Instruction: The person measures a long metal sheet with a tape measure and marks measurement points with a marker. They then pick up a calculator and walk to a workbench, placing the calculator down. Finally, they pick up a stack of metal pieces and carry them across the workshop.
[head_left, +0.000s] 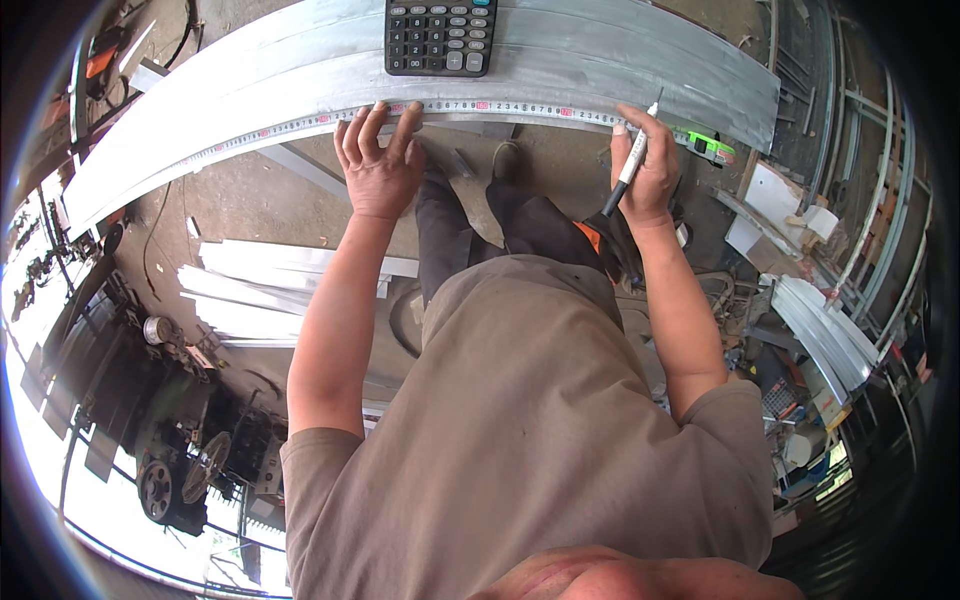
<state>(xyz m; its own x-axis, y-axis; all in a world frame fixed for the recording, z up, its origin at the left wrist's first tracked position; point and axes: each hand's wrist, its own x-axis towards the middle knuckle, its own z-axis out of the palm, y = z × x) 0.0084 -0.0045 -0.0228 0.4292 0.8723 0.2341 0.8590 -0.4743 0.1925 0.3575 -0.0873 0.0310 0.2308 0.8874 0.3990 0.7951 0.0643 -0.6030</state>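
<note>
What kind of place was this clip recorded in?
Most likely a metal fabrication workshop: long galvanised metal sheets lie across a bench, cut metal strips are stacked on the concrete floor, and machinery stands along the left edge.

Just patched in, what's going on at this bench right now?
A person is working along a long grey metal sheet. The left hand presses a tape measure flat against the sheet's near edge. The right hand holds a marker, tip at the tape. A black calculator lies on the sheet.

Grey metal sheet (600,70) carries a calculator (440,35) and tape measure (480,107).
</note>
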